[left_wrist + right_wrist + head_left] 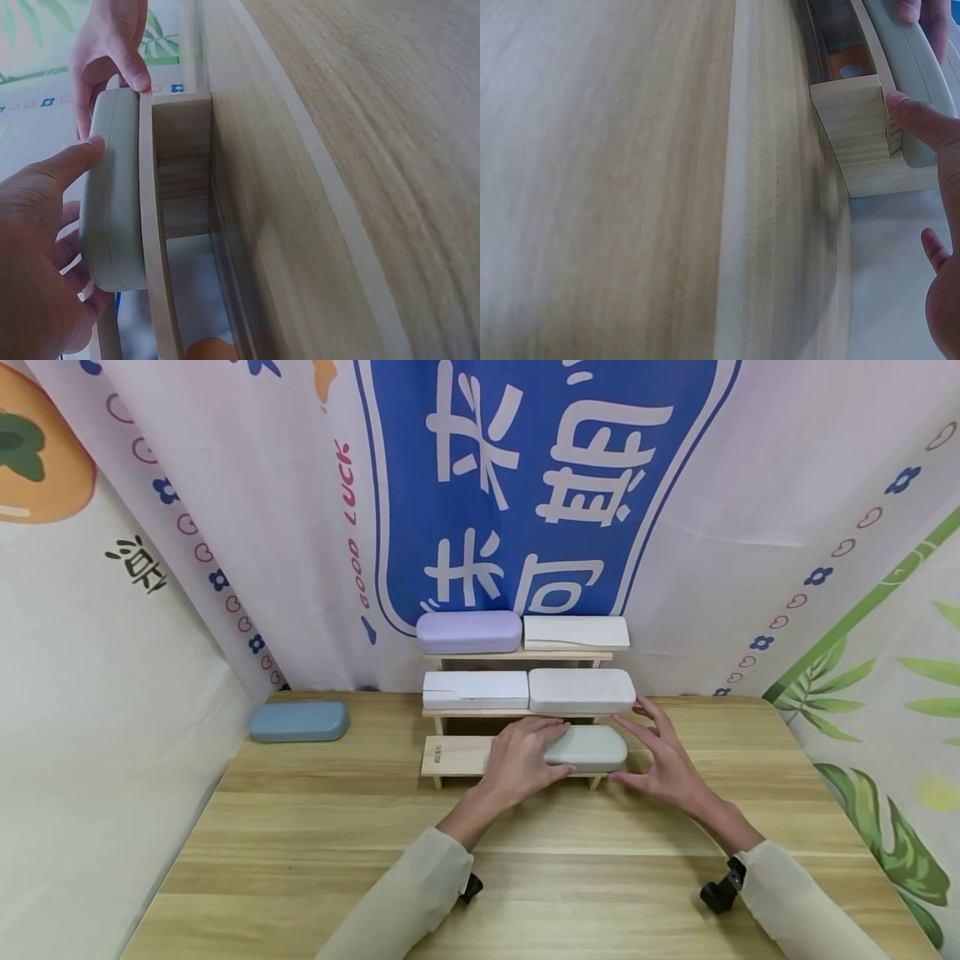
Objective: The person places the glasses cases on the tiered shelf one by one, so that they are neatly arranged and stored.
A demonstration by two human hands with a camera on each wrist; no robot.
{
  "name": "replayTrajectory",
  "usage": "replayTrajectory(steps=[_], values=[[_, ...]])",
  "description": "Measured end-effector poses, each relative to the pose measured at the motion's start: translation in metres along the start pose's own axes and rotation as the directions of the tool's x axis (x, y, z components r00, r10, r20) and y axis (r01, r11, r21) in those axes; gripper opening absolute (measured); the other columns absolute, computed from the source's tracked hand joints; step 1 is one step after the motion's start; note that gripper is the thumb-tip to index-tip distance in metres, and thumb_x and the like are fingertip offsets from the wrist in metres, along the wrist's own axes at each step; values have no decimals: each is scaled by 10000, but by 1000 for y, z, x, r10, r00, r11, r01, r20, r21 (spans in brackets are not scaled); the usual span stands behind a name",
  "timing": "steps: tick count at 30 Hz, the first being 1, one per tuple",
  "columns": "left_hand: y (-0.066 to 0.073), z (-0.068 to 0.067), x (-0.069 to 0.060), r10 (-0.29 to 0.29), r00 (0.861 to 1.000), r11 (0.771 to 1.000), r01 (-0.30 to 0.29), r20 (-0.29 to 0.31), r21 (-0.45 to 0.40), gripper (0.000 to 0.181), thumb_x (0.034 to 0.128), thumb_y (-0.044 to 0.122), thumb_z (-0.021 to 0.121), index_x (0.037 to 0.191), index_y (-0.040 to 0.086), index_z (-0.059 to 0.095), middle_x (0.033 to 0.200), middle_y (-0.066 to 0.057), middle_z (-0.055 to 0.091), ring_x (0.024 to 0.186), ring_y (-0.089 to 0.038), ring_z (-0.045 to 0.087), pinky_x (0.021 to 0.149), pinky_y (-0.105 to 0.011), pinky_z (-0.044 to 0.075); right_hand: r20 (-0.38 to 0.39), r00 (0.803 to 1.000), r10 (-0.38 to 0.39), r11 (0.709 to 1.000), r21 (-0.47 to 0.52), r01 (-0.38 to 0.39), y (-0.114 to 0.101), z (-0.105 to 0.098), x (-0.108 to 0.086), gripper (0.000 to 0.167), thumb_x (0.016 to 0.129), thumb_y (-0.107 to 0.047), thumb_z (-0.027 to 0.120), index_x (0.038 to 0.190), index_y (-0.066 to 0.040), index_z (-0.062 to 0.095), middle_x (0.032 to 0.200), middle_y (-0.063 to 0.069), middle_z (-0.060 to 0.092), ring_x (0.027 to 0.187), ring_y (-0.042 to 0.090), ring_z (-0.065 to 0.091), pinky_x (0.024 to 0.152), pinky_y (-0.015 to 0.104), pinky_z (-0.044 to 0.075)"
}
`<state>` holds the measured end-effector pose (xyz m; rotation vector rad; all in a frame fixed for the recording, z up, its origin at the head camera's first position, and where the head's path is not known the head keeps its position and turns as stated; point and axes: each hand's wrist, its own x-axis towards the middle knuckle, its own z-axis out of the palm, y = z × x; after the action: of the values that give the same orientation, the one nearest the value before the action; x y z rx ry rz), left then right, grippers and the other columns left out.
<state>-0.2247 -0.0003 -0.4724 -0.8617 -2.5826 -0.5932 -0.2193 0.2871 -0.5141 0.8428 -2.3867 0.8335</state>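
A pale grey-green glasses case (587,748) lies on the right part of the lowest tier of a wooden step stand (459,755). My left hand (522,760) holds its left end, thumb along the front and fingers behind, as the left wrist view also shows. At the right end, my right hand (670,767) has its thumb and fingers spread apart around the corner. In the right wrist view, that thumb (922,120) touches the front edge of the tier beside the case. Whether the right fingers touch the case is hard to see.
On the middle tier are a white case (476,690) and an off-white case (581,691). The top tier bears a lilac case (468,632) and another white case (576,632). A blue case (298,721) lies at the table's back left. Behind hangs a printed curtain (285,527).
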Motion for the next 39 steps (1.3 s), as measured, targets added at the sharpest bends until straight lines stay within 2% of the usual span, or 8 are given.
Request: replayTrajectory(steps=[8,16,24,27,30,33,35,39], values=[[-2,-8,-9,-19,1000,998,19,-4,-66,653,795,497,922,1342,188,745,1361,35,723,1270,-182,664,1033,-338,558,-8,1000,-16,999,46,16,-2,0,2,1018,553,-41,1039,1466,7,593,1698,266,232,1378,539,398,1182,144,244],[-10,-16,-20,-3,999,986,-2,-32,-164,625,794,444,934,1317,150,756,1347,-46,727,1249,-223,676,989,-368,587,-11,1000,-9,998,63,10,-2,0,0,1034,549,-15,1029,1479,17,578,1706,268,214,1378,564,391,1189,122,235],[-17,-27,-28,29,996,981,-45,-87,-187,627,761,413,963,1281,120,769,1325,-51,738,1234,-225,685,970,-356,597,-11,1000,-7,999,48,7,-3,0,1,992,560,-28,1034,1444,52,592,1709,260,216,1365,558,412,1163,111,223],[-20,-32,-31,43,992,979,-66,-119,-195,632,725,386,989,1254,111,781,1302,-50,750,1203,-227,700,934,-346,610,0,1000,8,999,36,-8,-3,0,1,983,572,-50,1037,1444,47,594,1710,257,215,1381,534,415,1161,152,265],[-25,-37,-35,47,990,975,-74,-131,-208,628,716,374,993,1247,113,784,1298,-45,753,1194,-229,704,927,-350,612,6,1000,22,1000,17,-23,-4,-1,0,988,575,-70,1041,1453,23,598,1711,248,218,1391,504,423,1148,319,397],[-31,-44,-39,37,991,973,-64,-126,-222,623,728,396,979,1255,128,782,1302,-29,752,1199,-221,702,944,-360,606,7,1000,24,1000,14,-24,-4,0,1,995,569,-68,1043,1455,19,598,1711,247,218,1389,505,423,1108,443,449],[-34,-48,-42,29,992,970,-58,-125,-235,629,723,395,979,1256,126,782,1300,-26,754,1200,-222,703,950,-374,604,5,1000,21,1000,19,-21,-4,0,1,997,565,-63,1043,1452,25,598,1712,249,216,1383,518,422,1134,383,428],[-40,-58,-47,29,990,971,-60,-135,-231,635,715,401,984,1247,116,787,1289,-25,759,1191,-228,706,950,-397,606,3,1000,17,999,37,-17,-3,0,1,987,569,-56,1041,1444,43,596,1707,265,215,1373,545,417,1149,140,269]])
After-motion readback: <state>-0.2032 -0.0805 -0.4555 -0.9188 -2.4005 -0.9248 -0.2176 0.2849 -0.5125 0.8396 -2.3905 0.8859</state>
